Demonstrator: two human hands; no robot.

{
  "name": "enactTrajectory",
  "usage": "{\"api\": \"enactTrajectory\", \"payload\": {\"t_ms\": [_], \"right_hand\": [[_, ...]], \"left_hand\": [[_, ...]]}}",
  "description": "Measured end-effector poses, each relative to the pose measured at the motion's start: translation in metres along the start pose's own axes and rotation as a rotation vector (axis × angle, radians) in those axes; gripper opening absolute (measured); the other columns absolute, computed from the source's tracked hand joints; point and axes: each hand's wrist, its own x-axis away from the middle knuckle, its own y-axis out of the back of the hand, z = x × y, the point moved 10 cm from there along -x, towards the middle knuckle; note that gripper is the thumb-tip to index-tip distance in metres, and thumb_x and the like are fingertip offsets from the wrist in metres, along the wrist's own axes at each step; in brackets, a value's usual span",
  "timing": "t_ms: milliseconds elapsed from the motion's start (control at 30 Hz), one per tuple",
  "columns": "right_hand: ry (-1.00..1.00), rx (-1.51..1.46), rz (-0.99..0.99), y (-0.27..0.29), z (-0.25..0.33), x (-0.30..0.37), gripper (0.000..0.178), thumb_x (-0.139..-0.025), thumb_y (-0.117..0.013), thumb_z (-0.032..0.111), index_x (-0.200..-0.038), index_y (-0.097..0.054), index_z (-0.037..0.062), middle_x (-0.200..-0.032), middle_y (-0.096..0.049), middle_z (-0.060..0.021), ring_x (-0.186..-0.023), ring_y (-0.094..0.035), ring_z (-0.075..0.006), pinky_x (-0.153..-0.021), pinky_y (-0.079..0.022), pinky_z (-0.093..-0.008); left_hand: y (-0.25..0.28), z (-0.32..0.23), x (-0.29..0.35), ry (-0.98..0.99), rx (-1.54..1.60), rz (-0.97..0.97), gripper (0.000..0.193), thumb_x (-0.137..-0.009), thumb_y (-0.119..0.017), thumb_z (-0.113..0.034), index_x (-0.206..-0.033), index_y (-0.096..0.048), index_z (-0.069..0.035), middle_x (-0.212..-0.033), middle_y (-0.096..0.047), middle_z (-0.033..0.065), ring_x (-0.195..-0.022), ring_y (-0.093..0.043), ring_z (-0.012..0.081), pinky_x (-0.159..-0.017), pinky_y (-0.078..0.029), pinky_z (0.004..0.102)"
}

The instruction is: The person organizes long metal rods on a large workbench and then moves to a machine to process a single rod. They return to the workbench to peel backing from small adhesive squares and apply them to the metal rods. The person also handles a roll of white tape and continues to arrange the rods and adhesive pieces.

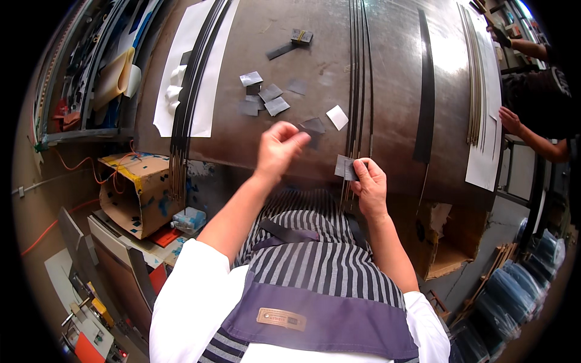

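Observation:
My left hand (279, 148) is pinched at the near left edge of a thin grey square piece (313, 126) over the table; motion blurs its fingertips slightly. Between thumb and fingers of my right hand (370, 184), by the table's near edge, are small dark grey square pieces (345, 167), one overlapping another. Several loose grey squares (270, 93) lie scattered and partly overlapping, beyond my left hand. A paler square (337, 117) rests alone to their right. Farther back sits a banded stack of squares (301, 37), beside a short dark strip (281, 50).
Long thin dark strips (361, 78) run across the brown metal table (393, 121). More strips lie on white sheets at left (216, 91) and right (481, 163). Another person's hand (511, 120) is at the right edge. A cardboard box (142, 199) stands below left.

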Motion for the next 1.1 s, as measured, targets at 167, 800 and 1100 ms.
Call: {"api": "enactTrajectory", "payload": {"t_ms": [167, 800, 1100], "right_hand": [[-0.117, -0.164, 0.100, -0.010, 0.004, 0.009, 0.018, -0.100, -0.052, 0.020, -0.090, -0.056, 0.0057, -0.068, -0.052, 0.0038, -0.046, -0.032, -0.0010, -0.042, -0.026, -0.0175], [-0.192, -0.386, 0.354, -0.057, -0.012, 0.034, 0.032, -0.102, -0.046, 0.029, -0.091, -0.056, 0.0009, -0.064, -0.055, -0.0037, -0.041, -0.035, -0.0025, -0.042, -0.035, -0.0163], [-0.214, -0.431, 0.383, -0.057, -0.018, 0.038, 0.030, -0.102, -0.047, 0.029, -0.094, -0.057, 0.0009, -0.076, -0.062, -0.0096, -0.044, -0.035, -0.0002, -0.041, -0.029, -0.0134]], "left_hand": [[0.061, -0.038, -0.023, -0.395, -0.814, -0.370, 0.051, -0.076, -0.079, -0.029, -0.112, -0.059, 0.000, -0.099, -0.053, 0.0110, -0.072, -0.054, 0.0165, -0.071, -0.049, 0.0294], [-0.091, -0.004, 0.081, 0.335, 0.435, 0.632, 0.021, -0.087, -0.071, -0.018, -0.095, -0.063, 0.000, -0.079, -0.065, 0.0039, -0.068, -0.061, 0.0089, -0.061, -0.052, 0.0233], [-0.091, -0.007, 0.082, 0.282, 0.348, 0.611, 0.013, -0.087, -0.068, -0.007, -0.095, -0.062, 0.002, -0.078, -0.064, 0.0059, -0.065, -0.063, 0.0123, -0.059, -0.053, 0.0251]]}}
